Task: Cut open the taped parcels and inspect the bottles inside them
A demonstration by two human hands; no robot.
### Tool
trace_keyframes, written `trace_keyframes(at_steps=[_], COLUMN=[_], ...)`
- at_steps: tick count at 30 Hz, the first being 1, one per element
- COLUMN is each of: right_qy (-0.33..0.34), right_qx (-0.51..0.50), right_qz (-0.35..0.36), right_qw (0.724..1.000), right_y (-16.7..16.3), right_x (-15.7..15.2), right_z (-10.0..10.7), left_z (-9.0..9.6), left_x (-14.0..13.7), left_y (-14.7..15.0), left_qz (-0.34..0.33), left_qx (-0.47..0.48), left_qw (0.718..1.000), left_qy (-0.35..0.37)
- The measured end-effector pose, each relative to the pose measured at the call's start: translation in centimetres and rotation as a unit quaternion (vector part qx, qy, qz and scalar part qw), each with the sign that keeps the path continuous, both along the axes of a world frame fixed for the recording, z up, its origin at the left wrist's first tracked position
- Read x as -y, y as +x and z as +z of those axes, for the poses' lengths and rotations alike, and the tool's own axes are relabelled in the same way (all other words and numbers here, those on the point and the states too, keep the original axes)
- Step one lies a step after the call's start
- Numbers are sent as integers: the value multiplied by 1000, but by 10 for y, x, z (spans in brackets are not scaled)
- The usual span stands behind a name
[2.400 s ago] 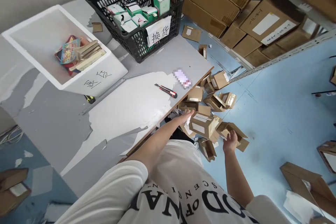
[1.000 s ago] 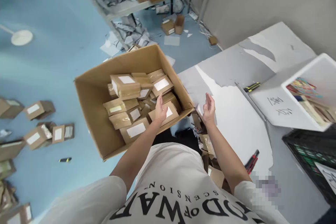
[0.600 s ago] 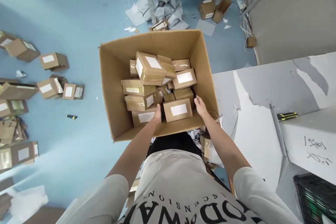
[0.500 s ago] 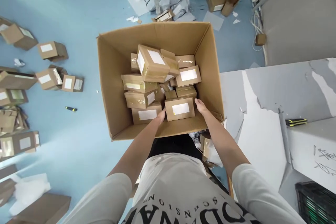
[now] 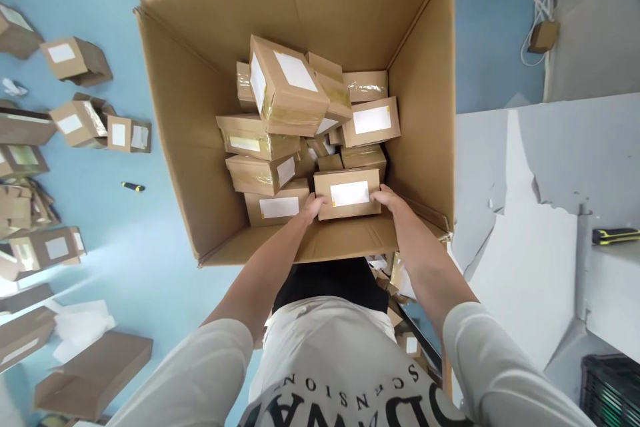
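Observation:
A small cardboard box (image 5: 347, 211) with a white label lies near the front wall inside a large open carton (image 5: 420, 47). My left hand (image 5: 314, 205) grips its left end, thumb on the top and fingers down the side. At the opposite end my right hand (image 5: 387, 197) holds it the same way, its thumb near the label. Just left of my left hand sits another labelled box (image 5: 254, 209). Several more taped boxes are piled behind, the largest box (image 5: 295, 110) tilted on top of the heap.
Small boxes (image 5: 75, 61) and a yellow-black utility knife (image 5: 133, 186) lie on the blue floor at left. To the right stands a white, torn-surfaced table (image 5: 480, 167) with another knife (image 5: 615, 236) on it. A black crate (image 5: 610, 380) is at lower right.
My view has come closer over the carton, which now looks larger. Both hands have closed in on the ends of the small box, and my thumbs now lie over its top.

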State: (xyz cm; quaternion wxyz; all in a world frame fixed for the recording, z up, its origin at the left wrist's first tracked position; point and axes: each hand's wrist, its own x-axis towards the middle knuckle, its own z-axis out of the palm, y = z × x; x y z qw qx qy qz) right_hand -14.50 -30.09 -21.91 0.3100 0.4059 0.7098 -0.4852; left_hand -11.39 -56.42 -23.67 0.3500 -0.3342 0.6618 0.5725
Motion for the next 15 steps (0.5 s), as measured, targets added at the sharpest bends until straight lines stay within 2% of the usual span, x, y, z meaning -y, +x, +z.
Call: trace_keyframes(at_steps=[3, 6, 8, 11, 13, 15], right_qy=[-17, -81, -97, -76, -93, -120], right_qx=[-35, -158, -278, -419, -475, -508], right_qz=[3, -13, -40, -96, -143, -194], right_qw=[999, 984, 955, 900, 863, 830], right_y=[-4, 4, 19, 52, 75, 96], right_x=[7, 14, 18, 23, 24, 20], right_z=[60, 129, 172, 226, 255, 277], left_z=[50, 117, 164, 226, 257, 278], left_x=[9, 24, 34, 34, 22, -1], left_y=[-10, -22, -28, -31, -30, -29], left_qz=[10, 24, 14, -23, -45, -63], left_qx=[-36, -191, -313, -449, -506, -525], left_qw=[999, 981, 949, 893, 860, 844], left_qy=[-16, -25, -21, 23, 51, 87])
